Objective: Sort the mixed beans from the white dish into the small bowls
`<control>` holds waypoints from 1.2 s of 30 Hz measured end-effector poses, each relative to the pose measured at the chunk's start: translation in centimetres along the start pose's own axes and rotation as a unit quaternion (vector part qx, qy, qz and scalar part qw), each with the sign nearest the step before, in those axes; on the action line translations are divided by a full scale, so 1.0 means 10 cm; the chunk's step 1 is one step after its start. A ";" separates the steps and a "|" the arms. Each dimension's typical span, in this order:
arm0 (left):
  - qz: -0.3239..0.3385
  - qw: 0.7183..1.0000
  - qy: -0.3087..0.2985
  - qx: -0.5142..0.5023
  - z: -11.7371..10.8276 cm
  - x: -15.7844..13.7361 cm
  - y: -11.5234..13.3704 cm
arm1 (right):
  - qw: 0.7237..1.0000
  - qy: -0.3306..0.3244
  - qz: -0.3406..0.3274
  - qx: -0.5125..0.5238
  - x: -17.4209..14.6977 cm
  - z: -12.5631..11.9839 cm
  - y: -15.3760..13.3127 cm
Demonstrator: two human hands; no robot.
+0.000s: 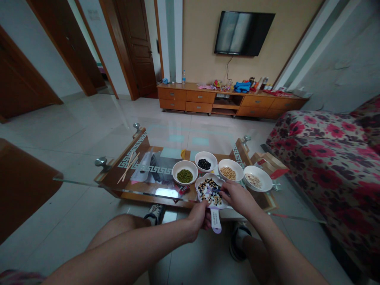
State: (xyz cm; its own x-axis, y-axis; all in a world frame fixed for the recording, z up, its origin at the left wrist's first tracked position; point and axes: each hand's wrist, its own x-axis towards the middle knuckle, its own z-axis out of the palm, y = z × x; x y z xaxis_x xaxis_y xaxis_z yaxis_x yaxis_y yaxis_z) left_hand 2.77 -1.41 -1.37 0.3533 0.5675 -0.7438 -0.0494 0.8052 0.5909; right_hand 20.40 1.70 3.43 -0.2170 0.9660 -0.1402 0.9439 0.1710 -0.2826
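Note:
A white, scalloped tray with a lettered handle [216,219] lies at the front edge of the glass table, strewn with black and pale beans. My left hand [199,217] is closed on its near left rim, beside the handle. Over the beans, my right hand [236,197] pinches a thin dark tool [216,190] whose tip reaches the tray's middle; its exact kind is too small to tell. Around the tray's far side stand a bowl of green beans [185,176], a bowl of black beans [204,164], a bowl of tan beans [228,173] and a bowl of pale flat pieces [253,180].
Wooden chopsticks [128,168] lie on the left of the glass table [139,193]. A small red packet [184,189] is near the green beans. A brown paper bag [268,163] sits beyond the rightmost bowl. A floral sofa [326,158] stands at the right.

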 end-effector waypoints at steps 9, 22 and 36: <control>0.000 1.000 0.001 -0.002 0.00 0.02 0.00 | 0.999 0.046 -0.018 0.018 -0.02 -0.05 0.00; -0.001 1.000 -0.005 0.004 -0.02 0.06 -0.03 | 0.961 0.263 0.089 0.013 -0.02 -0.19 0.37; 0.012 1.000 -0.004 -0.006 -0.02 0.04 -0.04 | 0.999 0.019 0.011 0.029 -0.04 0.01 -0.05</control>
State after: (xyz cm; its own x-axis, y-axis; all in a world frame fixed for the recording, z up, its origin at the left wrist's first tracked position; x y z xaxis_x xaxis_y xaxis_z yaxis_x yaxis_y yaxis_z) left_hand 2.73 -1.48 -2.03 0.3593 0.5847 -0.7274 -0.0692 0.7940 0.6040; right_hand 20.01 1.21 3.50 -0.1859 0.9763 -0.1106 0.9318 0.1395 -0.3350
